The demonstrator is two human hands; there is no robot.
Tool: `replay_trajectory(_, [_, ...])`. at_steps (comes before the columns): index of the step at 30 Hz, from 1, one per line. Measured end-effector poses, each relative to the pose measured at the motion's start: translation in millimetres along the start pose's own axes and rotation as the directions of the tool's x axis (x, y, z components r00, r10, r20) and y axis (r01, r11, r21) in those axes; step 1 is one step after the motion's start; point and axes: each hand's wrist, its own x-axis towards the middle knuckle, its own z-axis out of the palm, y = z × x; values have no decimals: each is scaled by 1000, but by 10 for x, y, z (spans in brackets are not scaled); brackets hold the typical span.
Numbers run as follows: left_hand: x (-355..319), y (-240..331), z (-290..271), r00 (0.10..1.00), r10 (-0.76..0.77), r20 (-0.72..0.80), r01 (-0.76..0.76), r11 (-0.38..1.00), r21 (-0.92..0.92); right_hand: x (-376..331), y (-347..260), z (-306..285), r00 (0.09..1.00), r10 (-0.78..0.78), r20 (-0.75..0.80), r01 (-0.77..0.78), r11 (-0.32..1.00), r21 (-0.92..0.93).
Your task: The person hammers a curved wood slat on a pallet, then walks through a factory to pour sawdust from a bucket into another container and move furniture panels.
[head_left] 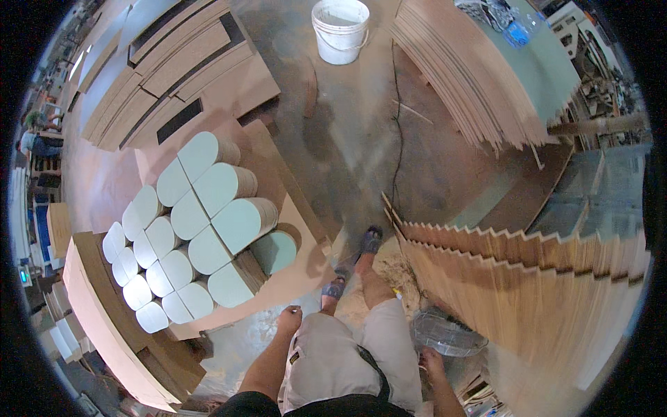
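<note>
My left hand (288, 320) hangs by my left thigh with the fingers curled and nothing in it, just in front of a low pallet (306, 274). On that pallet stand stacks of pale green boards with rounded ends (208, 212). My right hand (432, 363) hangs by my right hip, fingers loosely bent, holding nothing that I can see. It is close to a round wire fan guard (445, 332) on the floor. My sandalled feet (353, 264) stand on the sawdust-strewn concrete between the pallet and a fanned stack of thin wood sheets (528, 278).
A white plastic bucket (340, 29) stands on the floor far ahead. Another fanned pile of veneer sheets (465, 76) lies at upper right, flat board stacks (174, 62) at upper left. A black cable (397, 132) runs along the floor. A person (35, 139) sits far left.
</note>
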Motion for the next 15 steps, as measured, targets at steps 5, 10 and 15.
replay_trajectory(5, [101,877,-4,1000,20,20,-16,985,-172,166,-1820,207,991,2,132,10,996,-88])
replay_trajectory(10, [660,2200,114,993,101,69,-67,923,-380,720,-3193,440,968,-158,194,198,958,-206])
replay_trajectory(15, [1467,3223,174,984,152,-92,-173,936,-306,742,-4349,787,897,-332,293,402,888,-224])
